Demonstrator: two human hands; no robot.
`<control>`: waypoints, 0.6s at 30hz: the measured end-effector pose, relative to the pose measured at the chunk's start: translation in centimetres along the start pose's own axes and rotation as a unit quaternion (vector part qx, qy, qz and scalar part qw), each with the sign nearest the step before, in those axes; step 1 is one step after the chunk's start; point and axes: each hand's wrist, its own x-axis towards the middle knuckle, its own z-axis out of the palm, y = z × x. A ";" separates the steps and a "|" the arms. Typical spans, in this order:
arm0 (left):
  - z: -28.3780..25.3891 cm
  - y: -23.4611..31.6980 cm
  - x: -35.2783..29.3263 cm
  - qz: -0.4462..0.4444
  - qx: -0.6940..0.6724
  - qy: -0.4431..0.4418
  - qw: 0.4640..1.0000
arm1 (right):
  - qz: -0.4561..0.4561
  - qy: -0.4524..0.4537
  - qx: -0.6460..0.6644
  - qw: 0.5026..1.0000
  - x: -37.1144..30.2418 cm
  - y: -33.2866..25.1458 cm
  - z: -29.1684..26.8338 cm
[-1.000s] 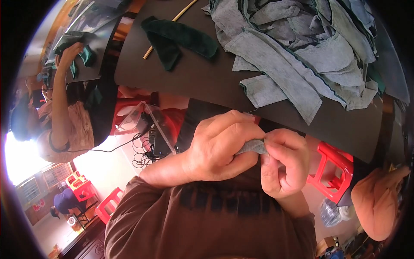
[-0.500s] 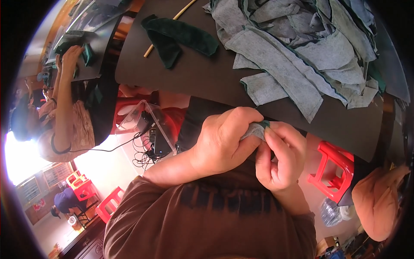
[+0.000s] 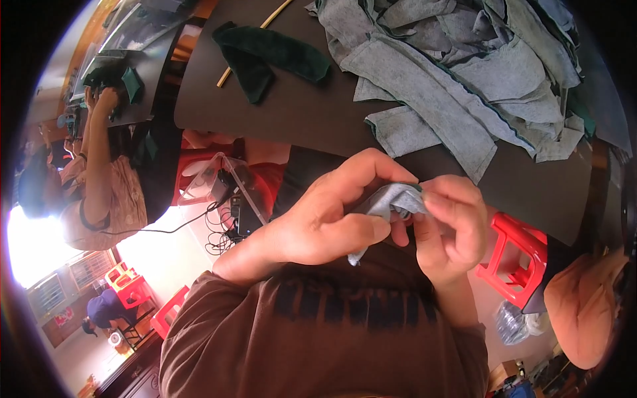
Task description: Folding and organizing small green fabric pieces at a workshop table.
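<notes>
Between my two hands, close to my chest at the table's near edge, is a small bunched fabric piece [image 3: 385, 201], grey outside with a trace of dark green at its upper edge. My left hand [image 3: 325, 215] grips it with thumb and fingers, and a grey corner hangs below the thumb. My right hand [image 3: 454, 222] pinches its right end between thumb and fingertips. Beyond them on the table lies a heap of grey-backed fabric strips [image 3: 424, 99] with green edges. A dark green velvet strip [image 3: 285, 56], folded over, rests at the far left across a thin yellow stick [image 3: 224, 77].
The dark table [image 3: 199, 106] spans the far side. A red stool [image 3: 514, 259] stands to the right, beside another person's arm. Cables and a clear plastic box [image 3: 202, 186] sit left of me. At the far left a co-worker [image 3: 109, 179] handles green fabric.
My hands have spread a little apart, and more of the grey fabric shows between them. My right hand has shifted slightly right. The co-worker's hands have moved slightly.
</notes>
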 end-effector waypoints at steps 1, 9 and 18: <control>0.1 0.1 -0.1 0.006 0.028 -0.005 1.000 | 0.001 0.000 0.000 1.000 -0.1 -0.1 0.0; 0.8 -3.4 0.1 0.462 0.535 0.077 0.703 | 0.091 0.064 0.162 0.980 -1.4 -0.4 1.1; -0.3 0.0 -0.9 0.233 0.230 -0.066 0.943 | 0.109 0.060 0.235 0.964 -1.6 -0.6 1.1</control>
